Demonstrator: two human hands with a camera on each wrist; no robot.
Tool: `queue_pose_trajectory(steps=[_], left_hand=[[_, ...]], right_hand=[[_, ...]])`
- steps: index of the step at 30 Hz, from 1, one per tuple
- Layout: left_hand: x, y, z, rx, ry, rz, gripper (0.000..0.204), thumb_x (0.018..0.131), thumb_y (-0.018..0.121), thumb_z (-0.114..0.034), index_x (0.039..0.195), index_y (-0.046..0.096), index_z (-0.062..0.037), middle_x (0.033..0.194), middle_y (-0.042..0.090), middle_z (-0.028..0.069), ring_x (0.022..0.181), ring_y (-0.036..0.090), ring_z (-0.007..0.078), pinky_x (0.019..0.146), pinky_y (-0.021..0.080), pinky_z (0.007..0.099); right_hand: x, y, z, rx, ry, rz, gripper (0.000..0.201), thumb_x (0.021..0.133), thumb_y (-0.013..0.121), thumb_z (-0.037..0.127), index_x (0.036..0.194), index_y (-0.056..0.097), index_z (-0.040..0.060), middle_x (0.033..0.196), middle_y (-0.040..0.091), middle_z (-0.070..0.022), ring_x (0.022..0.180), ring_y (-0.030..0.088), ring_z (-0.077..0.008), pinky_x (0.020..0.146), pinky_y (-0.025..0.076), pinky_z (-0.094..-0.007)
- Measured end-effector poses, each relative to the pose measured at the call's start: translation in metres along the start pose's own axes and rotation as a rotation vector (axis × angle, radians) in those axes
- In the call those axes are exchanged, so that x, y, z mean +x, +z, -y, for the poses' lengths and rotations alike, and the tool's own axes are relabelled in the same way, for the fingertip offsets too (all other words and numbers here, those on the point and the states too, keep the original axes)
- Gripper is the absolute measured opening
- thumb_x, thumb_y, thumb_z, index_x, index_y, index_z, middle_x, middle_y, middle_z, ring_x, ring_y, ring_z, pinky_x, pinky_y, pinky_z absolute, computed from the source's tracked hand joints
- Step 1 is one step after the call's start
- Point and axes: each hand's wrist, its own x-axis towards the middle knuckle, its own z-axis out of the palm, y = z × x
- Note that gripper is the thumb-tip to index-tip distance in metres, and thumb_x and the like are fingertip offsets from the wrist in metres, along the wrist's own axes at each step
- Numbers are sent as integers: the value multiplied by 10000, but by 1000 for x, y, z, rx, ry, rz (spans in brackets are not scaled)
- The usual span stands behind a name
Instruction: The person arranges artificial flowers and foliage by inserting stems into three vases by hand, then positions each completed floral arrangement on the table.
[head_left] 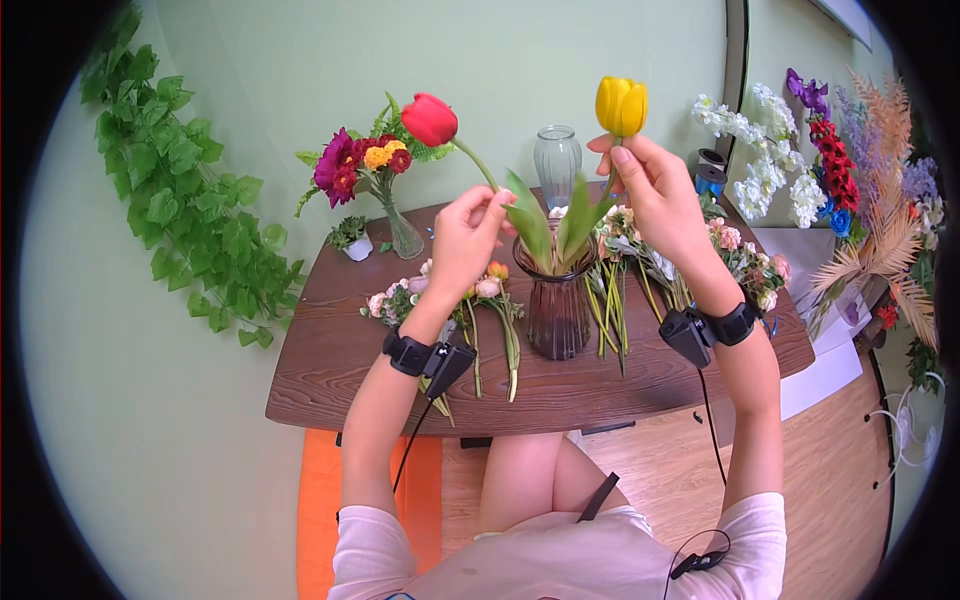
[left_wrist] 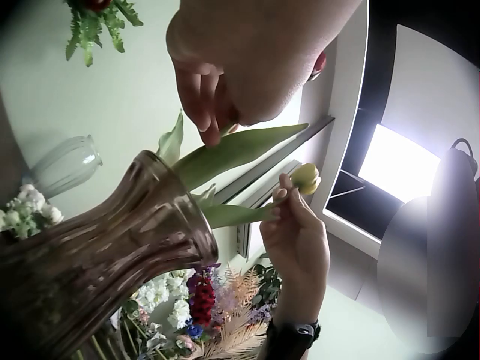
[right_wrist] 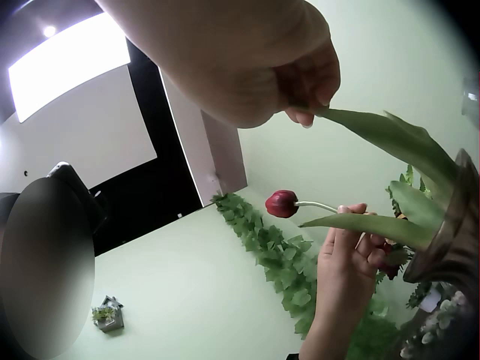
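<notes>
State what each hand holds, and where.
Left hand: red cupped tulip, by its green stem. Right hand: yellow cupped tulip, high on its stem.

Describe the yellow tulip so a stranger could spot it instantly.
On the brown wooden table stands a dark, ribbed glass vase. Up and to its right, the right hand pinches the yellow tulip just under its bloom. Its upright yellow bloom sets it apart from the left hand's red tulip.

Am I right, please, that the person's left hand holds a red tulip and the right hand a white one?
Not quite: the head view shows the right hand holding a yellow tulip, not a white one. The left hand does hold a red tulip.
</notes>
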Motion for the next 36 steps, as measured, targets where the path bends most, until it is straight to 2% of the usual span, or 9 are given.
queue_pose_trajectory(steps=[5,7,9,12,19,21,24,31,36], left_hand=[[-6,5,20,-14,-110,59,204,883,569,-180,918,604,18,750,631,32,665,590,62,558,461,194],[-7,8,26,-52,-110,53,192,874,580,-155,922,604,29,764,635,49,684,593,75,607,467,198],[-7,10,35,-47,12,4,182,870,581,-138,928,603,33,775,638,52,691,596,85,627,471,206],[-8,11,35,-102,-38,-13,195,868,585,-145,917,610,42,772,637,54,701,597,90,644,473,215],[-5,7,35,50,-118,6,254,849,616,-203,810,650,45,767,642,63,698,590,89,636,470,236],[-6,10,36,139,-62,3,241,835,631,-229,802,676,6,807,614,53,724,551,89,652,445,240],[-6,12,40,316,9,38,219,814,648,-225,795,680,-9,855,589,72,791,552,121,697,447,261],[-7,11,45,234,10,88,213,807,654,-230,817,680,-18,911,580,65,826,550,141,725,449,277],[-7,10,45,114,-1,55,249,857,595,-220,834,667,18,917,581,61,824,554,124,740,454,261]], right_hand=[[-3,9,-14,-28,28,2,222,924,432,128,1014,574,-17,725,584,-40,590,485,-79,551,409,-245],[-3,12,-18,-37,55,14,208,920,435,117,1004,566,-22,734,596,-50,602,510,-90,570,424,-254],[-7,15,-21,-53,79,18,185,912,445,102,975,559,-28,762,620,-75,668,581,-128,638,458,-276],[-11,19,-32,-46,83,45,170,906,451,95,956,551,-33,797,639,-101,740,622,-159,695,474,-295],[-19,26,-34,-68,76,79,159,890,482,104,917,549,-37,824,643,-129,722,624,-182,683,478,-309],[-21,26,-32,-211,94,138,148,871,513,108,898,555,-31,805,630,-134,691,619,-203,649,475,-318],[-26,30,-39,-203,77,166,143,853,536,110,880,558,-28,782,603,-132,660,601,-213,609,464,-314],[-33,30,-51,-226,30,125,153,832,563,122,871,572,-26,802,565,-110,625,554,-200,567,441,-292],[-33,31,-56,-211,-12,28,159,801,591,128,886,618,-3,829,576,-88,728,553,-196,630,430,-298]])
